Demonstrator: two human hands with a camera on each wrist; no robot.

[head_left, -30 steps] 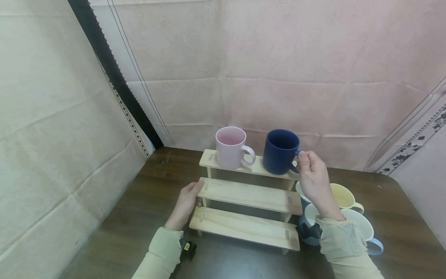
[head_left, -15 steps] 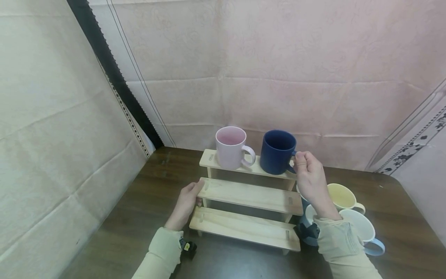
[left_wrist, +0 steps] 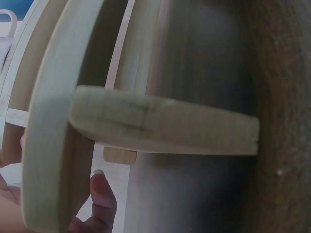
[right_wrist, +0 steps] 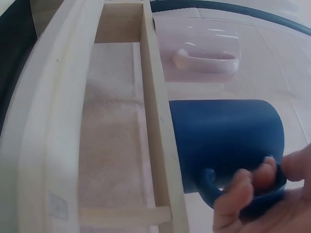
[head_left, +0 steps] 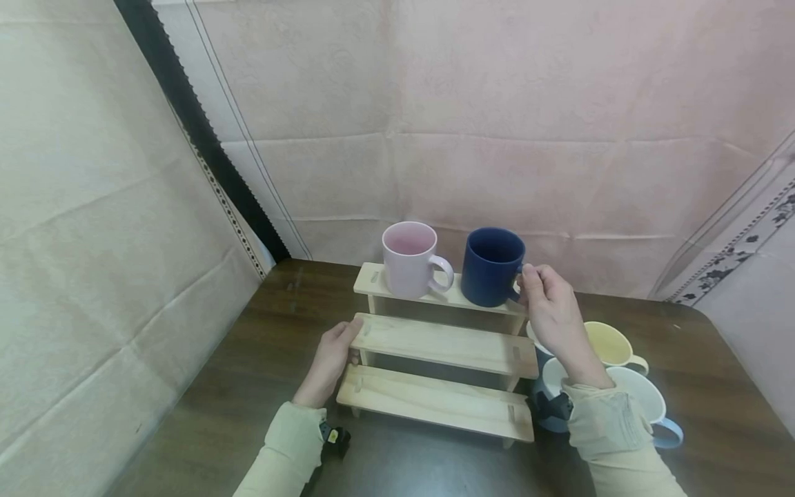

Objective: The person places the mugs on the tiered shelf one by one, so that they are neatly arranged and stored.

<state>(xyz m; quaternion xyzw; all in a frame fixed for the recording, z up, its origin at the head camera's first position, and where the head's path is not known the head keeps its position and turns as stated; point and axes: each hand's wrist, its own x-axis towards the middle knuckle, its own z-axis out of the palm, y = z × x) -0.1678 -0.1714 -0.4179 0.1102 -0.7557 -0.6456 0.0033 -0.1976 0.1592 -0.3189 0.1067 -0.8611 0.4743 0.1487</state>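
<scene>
Navy mug (head_left: pixel 493 268) upright atop wooden stand (head_left: pixel 444 344), right of frame centre, beside pink mug (head_left: pixel 406 262). Right grip (head_left: pixel 555 317) closed, pinching mug's handle; left grip (head_left: pixel 329 360) nipping stand's left edge. Suggest: brace stand, check base sits flat, release without dragging handle.

My L forearm (head_left: pixel 282 449), in a pale sleeve down to the wrist, slants up & R from the bottom edge of the head view. L grip (head_left: pixel 327 359) is pinching: thumb on top, fingers bent below; L wrist cam gets one bent finger (left_wrist: pixel 102 194), nail visible. My R forearm (head_left: pixel 621 442), same pale sleeve, cuff wrinkled, angles up & L, out farther fwd than the L. R grip (head_left: pixel 555 317) sits higher, thumb & fingers clenched tog.; R wrist cam gets the fingers (right_wrist: pixel 233 201) hooked inward, thumb just above.
</scene>
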